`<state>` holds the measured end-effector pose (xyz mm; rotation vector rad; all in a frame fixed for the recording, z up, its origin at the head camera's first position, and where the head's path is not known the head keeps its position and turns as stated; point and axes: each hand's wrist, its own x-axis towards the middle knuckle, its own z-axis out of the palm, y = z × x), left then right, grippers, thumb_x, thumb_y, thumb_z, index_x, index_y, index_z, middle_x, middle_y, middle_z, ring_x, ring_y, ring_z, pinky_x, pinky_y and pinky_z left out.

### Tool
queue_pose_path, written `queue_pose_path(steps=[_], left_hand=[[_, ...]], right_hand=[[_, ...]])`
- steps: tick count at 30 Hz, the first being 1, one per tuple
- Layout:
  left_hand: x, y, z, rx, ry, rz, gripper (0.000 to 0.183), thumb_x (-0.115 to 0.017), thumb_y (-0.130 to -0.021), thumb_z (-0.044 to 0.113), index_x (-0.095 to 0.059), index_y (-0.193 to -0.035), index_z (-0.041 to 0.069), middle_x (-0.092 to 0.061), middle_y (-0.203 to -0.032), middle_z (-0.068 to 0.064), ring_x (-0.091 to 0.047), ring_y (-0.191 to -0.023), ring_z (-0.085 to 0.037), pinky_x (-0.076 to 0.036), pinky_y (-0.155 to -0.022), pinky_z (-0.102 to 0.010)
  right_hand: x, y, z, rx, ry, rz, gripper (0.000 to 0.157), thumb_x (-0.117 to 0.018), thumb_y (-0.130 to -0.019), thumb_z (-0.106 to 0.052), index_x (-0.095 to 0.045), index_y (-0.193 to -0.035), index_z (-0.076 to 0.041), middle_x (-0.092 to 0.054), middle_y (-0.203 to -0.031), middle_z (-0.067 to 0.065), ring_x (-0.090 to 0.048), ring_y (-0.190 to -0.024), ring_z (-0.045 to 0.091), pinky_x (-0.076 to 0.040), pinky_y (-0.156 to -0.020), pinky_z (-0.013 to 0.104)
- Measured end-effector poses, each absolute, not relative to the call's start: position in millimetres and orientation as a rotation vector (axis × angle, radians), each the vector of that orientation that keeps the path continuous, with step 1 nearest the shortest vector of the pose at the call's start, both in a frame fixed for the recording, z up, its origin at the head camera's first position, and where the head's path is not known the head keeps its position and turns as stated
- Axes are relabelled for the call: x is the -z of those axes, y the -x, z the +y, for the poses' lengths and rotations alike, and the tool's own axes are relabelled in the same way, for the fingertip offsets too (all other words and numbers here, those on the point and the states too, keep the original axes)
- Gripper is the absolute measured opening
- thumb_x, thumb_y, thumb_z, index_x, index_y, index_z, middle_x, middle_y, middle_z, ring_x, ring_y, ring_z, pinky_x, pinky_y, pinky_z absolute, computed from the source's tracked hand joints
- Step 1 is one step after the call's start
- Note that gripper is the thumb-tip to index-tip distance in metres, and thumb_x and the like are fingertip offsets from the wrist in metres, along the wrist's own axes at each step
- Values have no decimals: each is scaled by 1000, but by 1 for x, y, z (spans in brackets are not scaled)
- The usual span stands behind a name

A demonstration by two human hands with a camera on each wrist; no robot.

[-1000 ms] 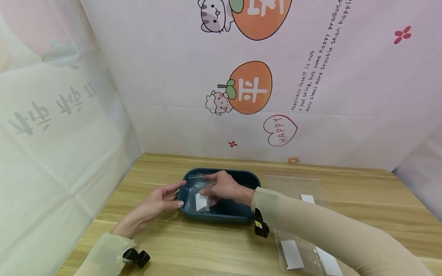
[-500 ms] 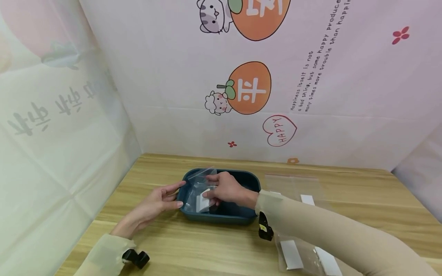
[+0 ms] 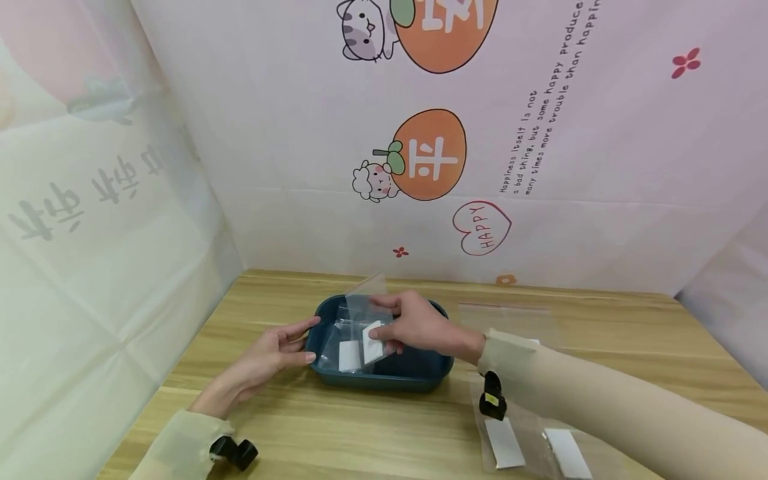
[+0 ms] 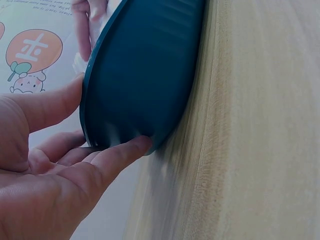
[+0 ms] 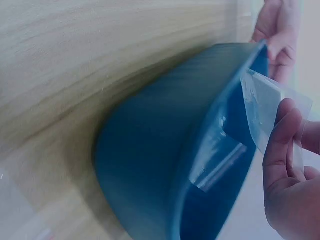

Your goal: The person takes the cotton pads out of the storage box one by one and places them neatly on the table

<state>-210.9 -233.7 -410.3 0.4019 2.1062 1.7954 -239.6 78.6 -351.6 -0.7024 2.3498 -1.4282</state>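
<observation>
A dark blue plastic tub (image 3: 384,383) stands on the wooden table. My left hand (image 3: 270,357) holds its left end; in the left wrist view the fingers bend against the tub wall (image 4: 145,65). My right hand (image 3: 417,327) pinches a clear zip bag (image 3: 371,343) with a white rectangular piece in it, raised above the tub's inside. In the right wrist view the bag (image 5: 262,95) hangs tilted over the rim between thumb and fingers. Another clear bag with a white piece (image 3: 349,356) lies at the tub's left inside.
To the right of the tub, clear bags with white pieces (image 3: 505,443) lie on the table (image 3: 360,433), partly hidden under the right forearm. A further white piece (image 3: 567,455) lies beside them. A printed cloth wall (image 3: 300,220) rises behind the table.
My right hand has lifted one bag from the tub's left part and moved right and slightly up, separating it from the bag below. The left hand stays on the tub.
</observation>
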Motion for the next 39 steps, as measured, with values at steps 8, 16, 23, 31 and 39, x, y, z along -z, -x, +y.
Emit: queue_pose_path(steps=[8, 16, 23, 31, 39], left_hand=[[411, 211, -234, -1810, -395, 2089, 77, -74, -98, 5, -33, -164, 1, -20, -171, -20, -30, -151, -44, -43, -114, -42], [410, 211, -235, -1807, -417, 2089, 77, -73, -99, 5, -32, -163, -1, -20, -170, -22, -31, -150, -45, -43, -113, -43], [413, 212, -235, -1811, -417, 2087, 77, -74, -98, 6, -32, -163, -1, -21, -170, -22, -31, -150, -45, -43, -114, -43], [411, 213, -234, -1814, -403, 2089, 77, -73, -98, 5, -33, -163, 1, -21, -170, -20, -31, -150, -45, -42, -114, -43], [410, 212, -234, -1808, -397, 2093, 78, -74, -98, 5, -32, -163, 0, -21, -170, -21, -30, -150, -46, -41, -114, -45]], right_hand=[[326, 234, 113, 1396, 714, 2404, 72, -79, -95, -7, -46, -158, -3, -69, -133, 18, -62, -51, 27, -56, -53, 35], [308, 226, 160, 1386, 658, 2473, 74, -81, -93, -6, -47, -158, -3, -57, -151, 18, -61, -52, 31, -52, -48, 29], [302, 222, 204, 1379, 643, 2517, 75, -80, -94, -8, -43, -160, -1, -53, -153, 21, -62, -55, 31, -52, -48, 30], [308, 226, 266, 1353, 500, 2572, 79, -81, -94, -15, -41, -162, -5, -53, -154, 19, -60, -55, 23, -54, -52, 32], [324, 227, 329, 1295, 382, 2610, 79, -78, -98, -22, -38, -163, -5, -70, -83, 14, -56, -56, 17, -52, -53, 32]])
